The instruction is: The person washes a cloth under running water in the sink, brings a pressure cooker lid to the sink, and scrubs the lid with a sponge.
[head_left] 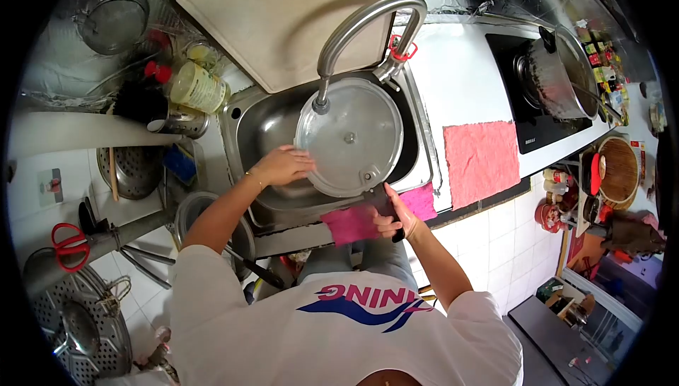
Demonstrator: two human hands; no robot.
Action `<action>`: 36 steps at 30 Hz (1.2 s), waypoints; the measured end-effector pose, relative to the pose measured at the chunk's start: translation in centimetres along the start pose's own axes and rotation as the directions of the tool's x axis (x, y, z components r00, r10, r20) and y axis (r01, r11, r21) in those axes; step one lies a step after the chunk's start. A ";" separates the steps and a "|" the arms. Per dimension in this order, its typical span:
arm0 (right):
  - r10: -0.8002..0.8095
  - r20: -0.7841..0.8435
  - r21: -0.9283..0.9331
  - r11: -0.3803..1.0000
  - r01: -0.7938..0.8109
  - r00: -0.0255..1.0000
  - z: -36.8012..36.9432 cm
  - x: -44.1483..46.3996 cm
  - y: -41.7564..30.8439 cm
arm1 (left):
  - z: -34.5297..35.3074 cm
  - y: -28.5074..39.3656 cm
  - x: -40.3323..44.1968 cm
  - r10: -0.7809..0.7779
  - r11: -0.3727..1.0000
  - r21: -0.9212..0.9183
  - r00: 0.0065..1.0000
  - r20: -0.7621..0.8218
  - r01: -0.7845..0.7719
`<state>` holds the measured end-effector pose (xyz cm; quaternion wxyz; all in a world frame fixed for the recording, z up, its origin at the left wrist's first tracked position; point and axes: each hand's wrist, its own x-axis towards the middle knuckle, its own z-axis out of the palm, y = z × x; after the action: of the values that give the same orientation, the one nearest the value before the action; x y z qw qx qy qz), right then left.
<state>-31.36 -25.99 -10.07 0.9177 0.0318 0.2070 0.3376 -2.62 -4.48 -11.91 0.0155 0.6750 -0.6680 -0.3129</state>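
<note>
A round metal lid point(350, 117) with a small knob at its centre is tilted over the steel sink point(272, 121), under the curved faucet point(368, 11). My right hand point(399, 218) is wrapped round the dark handle at the lid's near edge. At the lid's left rim, my left hand point(286, 165) rests with its fingers stretched out. A magenta cloth point(346, 224) lies along the front edge of the sink, partly behind my right hand.
A large cutting board point(283, 11) leans behind the sink. On the right are a pink cloth point(481, 163) and a pot point(566, 78) on the black cooktop point(513, 47). A jar point(198, 88), a strainer point(134, 170) and red scissors point(70, 247) are at left.
</note>
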 end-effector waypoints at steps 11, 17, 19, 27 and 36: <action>-0.251 -0.456 -0.475 0.880 0.004 0.854 4.2 -1.9 -4.3 | 0.0 -3.1 5.1 -0.628 0.418 -0.846 0.778 -0.005 0.331; -0.403 -0.512 -0.743 0.652 -0.155 0.759 6.5 -3.8 -7.7 | -3.5 -0.2 5.6 -0.650 -0.377 -0.882 0.759 0.033 -0.284; -0.439 -0.518 -0.773 0.608 -0.182 0.734 7.7 -4.5 -8.4 | -4.4 0.7 6.0 -0.676 -0.342 -0.894 0.737 0.021 -0.289; -0.647 -0.476 -0.877 0.300 -0.376 0.595 7.8 -6.3 -9.0 | -6.2 2.2 5.0 -0.657 -0.150 -0.960 0.750 -0.081 -0.236; -0.763 -0.351 -0.894 0.101 -0.437 0.542 4.9 -4.5 -6.7 | -6.6 1.5 2.2 -0.633 0.029 -0.974 0.750 -0.192 -0.226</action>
<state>-28.46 -33.58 -5.33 0.5091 -0.7667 0.3238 0.2193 -1.26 -9.28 -6.82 0.6300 0.6287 -0.1057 -0.4435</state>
